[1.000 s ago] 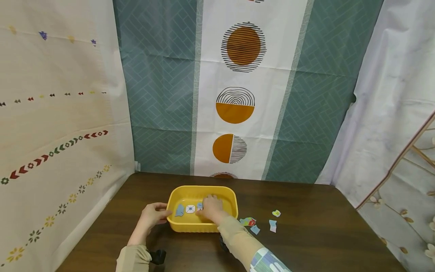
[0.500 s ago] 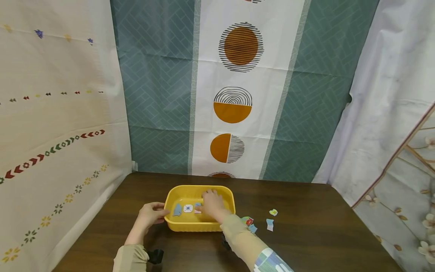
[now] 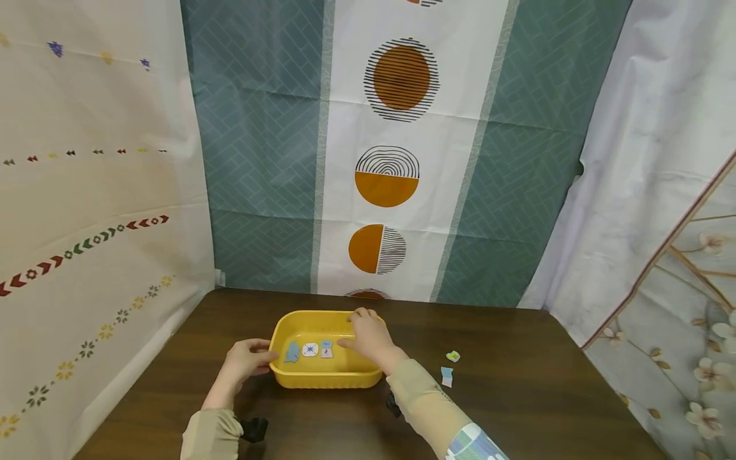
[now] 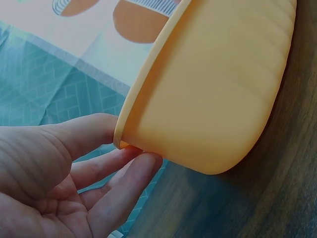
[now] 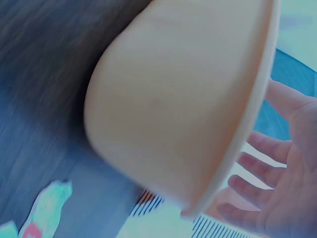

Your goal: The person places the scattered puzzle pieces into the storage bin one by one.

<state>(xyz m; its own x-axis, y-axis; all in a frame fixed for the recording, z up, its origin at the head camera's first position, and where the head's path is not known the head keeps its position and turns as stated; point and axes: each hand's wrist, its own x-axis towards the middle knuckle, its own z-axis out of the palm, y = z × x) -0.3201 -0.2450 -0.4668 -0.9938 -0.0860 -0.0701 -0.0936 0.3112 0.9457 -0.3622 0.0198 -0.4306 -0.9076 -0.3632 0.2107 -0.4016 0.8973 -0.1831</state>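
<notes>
A yellow plastic basin (image 3: 328,381) stands on the table. Three flat paper-like cutouts lie inside it: a grey-blue one (image 3: 292,352), a white rounded square with a blue star (image 3: 310,349) and a blue-and-pinkish one (image 3: 326,349). At the basin's left end my left hand (image 3: 244,362) holds the rim (image 4: 130,111) between thumb and fingers. My right hand (image 3: 370,338) is over the basin's right end, fingers spread and holding nothing. In the right wrist view its fingers (image 5: 267,146) extend past the rim.
Right of the basin, a yellow-green cutout (image 3: 453,356) and a blue-and-white one (image 3: 447,377) lie on the dark wooden table (image 3: 517,396). A green-and-red cutout (image 5: 49,206) shows in the right wrist view; the right forearm hides it from the head view. Patterned cloths hang around the table.
My right hand has let go of the blue-and-pinkish cutout inside the basin and moved right to its right end, with the fingers spreading. The left hand keeps its hold on the rim.
</notes>
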